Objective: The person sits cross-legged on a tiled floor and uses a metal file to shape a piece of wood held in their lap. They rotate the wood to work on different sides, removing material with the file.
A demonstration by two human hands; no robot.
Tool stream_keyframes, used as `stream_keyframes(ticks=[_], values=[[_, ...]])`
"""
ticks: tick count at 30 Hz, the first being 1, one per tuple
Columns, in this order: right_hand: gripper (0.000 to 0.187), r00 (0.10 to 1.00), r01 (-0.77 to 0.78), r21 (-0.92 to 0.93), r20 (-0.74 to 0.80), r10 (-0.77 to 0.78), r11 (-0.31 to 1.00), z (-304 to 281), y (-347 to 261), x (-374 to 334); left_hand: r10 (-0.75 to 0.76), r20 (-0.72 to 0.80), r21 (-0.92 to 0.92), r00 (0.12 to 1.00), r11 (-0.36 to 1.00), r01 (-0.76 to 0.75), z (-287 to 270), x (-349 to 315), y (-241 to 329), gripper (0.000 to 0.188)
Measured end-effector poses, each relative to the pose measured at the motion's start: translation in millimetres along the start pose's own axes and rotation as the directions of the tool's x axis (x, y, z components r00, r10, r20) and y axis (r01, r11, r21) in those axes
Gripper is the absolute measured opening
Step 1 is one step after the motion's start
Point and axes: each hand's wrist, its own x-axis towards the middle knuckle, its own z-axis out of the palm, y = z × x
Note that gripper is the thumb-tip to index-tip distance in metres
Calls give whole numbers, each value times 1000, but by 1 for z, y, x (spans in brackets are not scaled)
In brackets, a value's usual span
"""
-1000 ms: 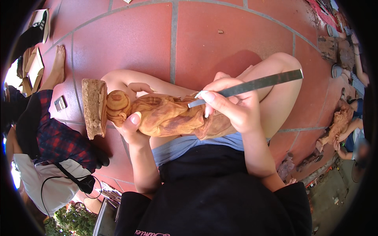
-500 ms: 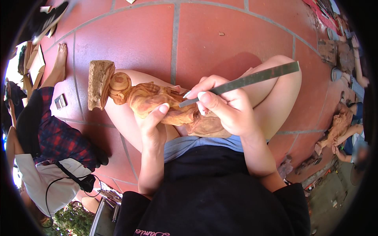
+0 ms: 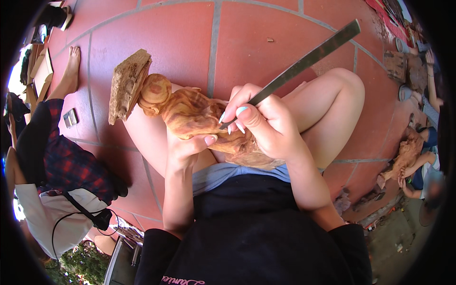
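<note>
A carved wooden figure (image 3: 192, 114), orange-brown with swirling grain, lies tilted across my lap. Its round head (image 3: 155, 91) points left, toward a rough, bark-like block at that end. My left hand (image 3: 187, 149) grips the figure from the near side, thumb along its lower edge and fingers hidden beneath. In my right hand (image 3: 266, 123) is a carving chisel (image 3: 308, 61), a long flat dark metal bar slanting up and right. Its narrow tip meets or nearly meets the middle of the figure, beside my right fingertips. The figure's right end is partly covered by my right hand.
Red floor tiles (image 3: 266, 28) with grey joints surround my bent legs. A small wood chip (image 3: 270, 40) lies ahead. On the left, a phone (image 3: 71, 118) rests near a seated person in plaid (image 3: 80, 156). At far right, another person's hands touch a wooden carving (image 3: 403, 154).
The figure has turned, its block end rising and tilting. The chisel now slants more steeply, its far end higher up. My left thumb has shifted slightly right and down along the wood.
</note>
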Motion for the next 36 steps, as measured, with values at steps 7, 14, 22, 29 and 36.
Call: stream_keyframes(ticks=[7, 14, 22, 29, 36], values=[[16, 982, 154, -251, -66, -175, 956, 4, 5, 8, -8, -12, 19, 1000, 1000, 8, 0, 3, 0, 63], [12, 981, 135, -152, -122, -154, 979, 5, 6, 13, -9, -67, 2, 998, 1000, 9, -2, 7, -3, 63], [10, 974, 160, -186, -127, -185, 969, 3, 8, 15, -21, -64, 3, 998, 1000, 21, -2, 8, -4, 57], [11, 971, 168, -249, -125, -204, 954, 1, 10, 16, -28, -81, 55, 996, 998, 33, -3, 10, -4, 55], [17, 978, 176, -152, -88, -191, 973, -2, 10, 13, -4, -53, 100, 999, 995, 9, 2, 11, 1, 51]])
